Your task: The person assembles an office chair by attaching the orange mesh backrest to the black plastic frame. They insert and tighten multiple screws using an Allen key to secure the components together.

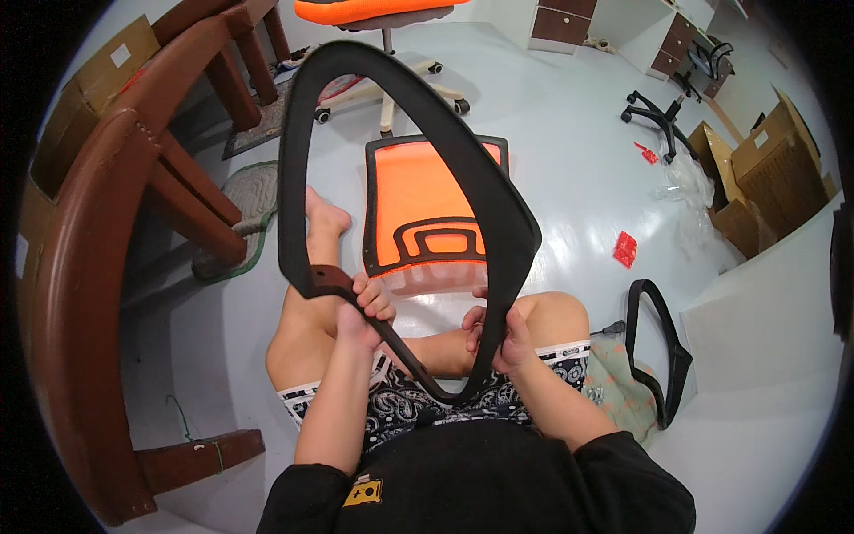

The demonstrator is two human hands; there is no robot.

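Head view: two-handed hold

Left hand (366,313): grip closed around the lower bar of a black, angular, loop-shaped frame (509,227). Right hand (505,338): grip closed on its lower right side. Frame position: above folded legs (553,319), black-rimmed orange mesh panel (414,189) beyond.

Blk matte armrest (505,227), angular loop w/ open ctr, held up.

An open cardboard box (777,173) stood at upper right. Brown furniture (93,258) lined the left side, a grey mat (256,187) by its legs.
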